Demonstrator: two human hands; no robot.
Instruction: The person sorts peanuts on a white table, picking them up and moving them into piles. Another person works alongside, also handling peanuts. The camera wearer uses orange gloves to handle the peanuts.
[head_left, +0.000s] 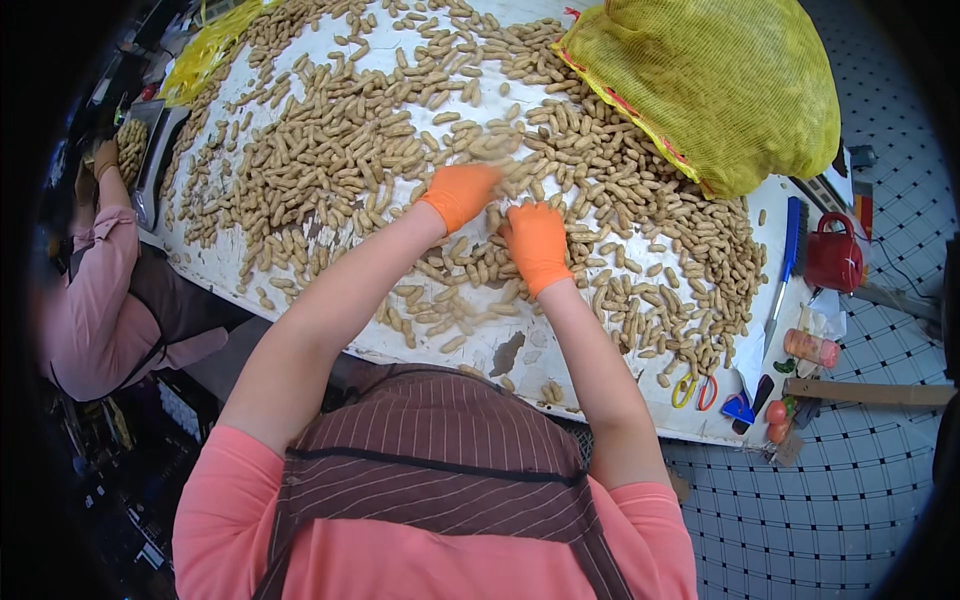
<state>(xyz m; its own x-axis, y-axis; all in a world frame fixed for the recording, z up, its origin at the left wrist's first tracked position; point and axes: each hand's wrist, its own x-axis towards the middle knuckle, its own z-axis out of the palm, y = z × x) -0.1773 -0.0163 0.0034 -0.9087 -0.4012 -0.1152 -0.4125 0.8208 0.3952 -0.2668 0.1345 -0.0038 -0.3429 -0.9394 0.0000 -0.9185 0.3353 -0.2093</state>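
Unshelled peanuts (322, 142) lie scattered and heaped across a white table (480, 361) with chipped paint. My left hand (459, 196), in an orange glove, is over the peanuts near the middle, its fingertips blurred. Just right of it and closer to me, my right hand (537, 246) wears a matching glove. Its fingers curl down among the peanuts, and a peanut shows beside its fingertips. Whether either hand grips any is hidden by the gloves and the blur. Some peanuts near the front edge are blurred too.
A bulging yellow mesh sack (720, 90) rests at the far right. A blue-handled brush (792, 240), a red mug (834, 253), scissors (696, 391) and a blue scraper (739, 409) lie along the right edge. At left, another person (105, 292) handles a bag of peanuts (133, 152).
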